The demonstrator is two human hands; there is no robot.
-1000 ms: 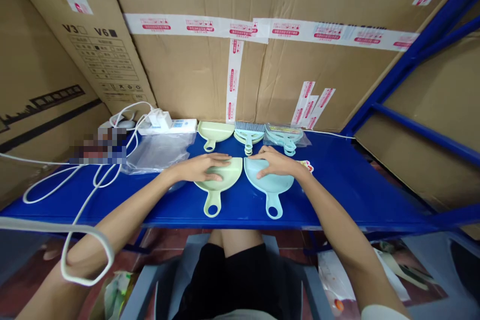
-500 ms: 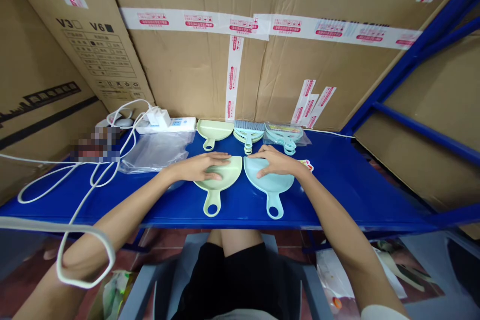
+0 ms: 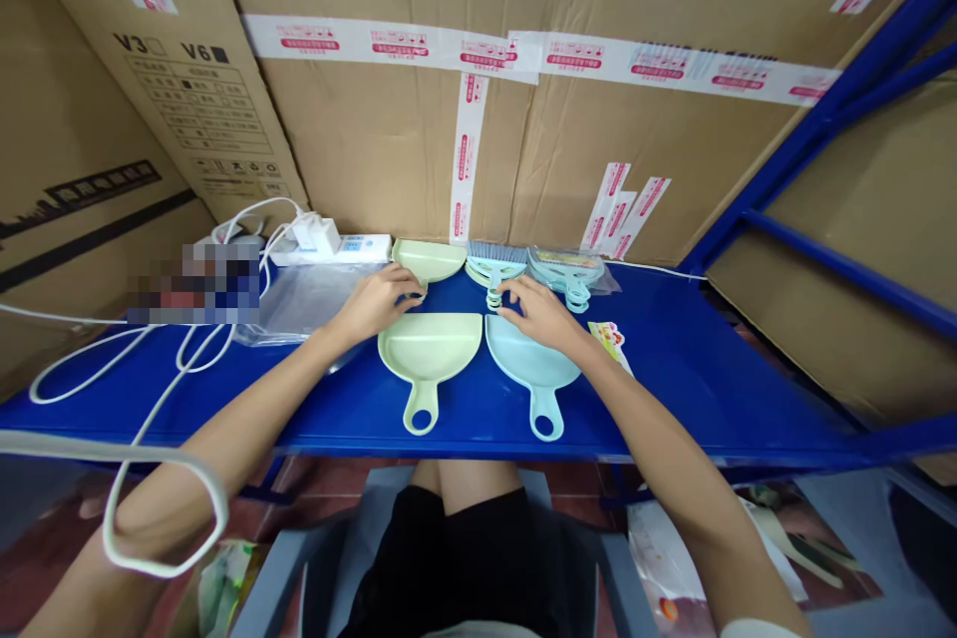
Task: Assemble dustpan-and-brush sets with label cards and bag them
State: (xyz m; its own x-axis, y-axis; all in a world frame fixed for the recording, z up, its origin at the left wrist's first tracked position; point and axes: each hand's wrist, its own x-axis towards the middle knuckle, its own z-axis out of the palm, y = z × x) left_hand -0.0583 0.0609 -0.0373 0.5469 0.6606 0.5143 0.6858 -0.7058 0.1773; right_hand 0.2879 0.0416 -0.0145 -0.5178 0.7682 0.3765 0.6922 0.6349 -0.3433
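Two dustpans lie side by side near the front edge: a pale green one (image 3: pixel 435 351) and a light blue one (image 3: pixel 529 364), handles toward me. Behind them, my left hand (image 3: pixel 380 303) has its fingertips closed round the handle of another green dustpan (image 3: pixel 429 259). My right hand (image 3: pixel 539 313) pinches the handle end of a blue brush (image 3: pixel 496 254), which lies on a stack of dustpans; its forearm passes over the front blue pan's right side. Beside that stack is a plastic-wrapped blue dustpan and brush set (image 3: pixel 566 269).
Clear plastic bags (image 3: pixel 303 301) lie left on the blue table (image 3: pixel 703 369). A power strip (image 3: pixel 363 248) and looped white cables (image 3: pixel 142 439) are at the left. A colourful card (image 3: pixel 611 339) lies near my right forearm. Cardboard (image 3: pixel 359 150) stands behind.
Both hands have left the front dustpans and moved back, the left to the rear green pan's handle, the right to the brush handle. The front pans are now uncovered.
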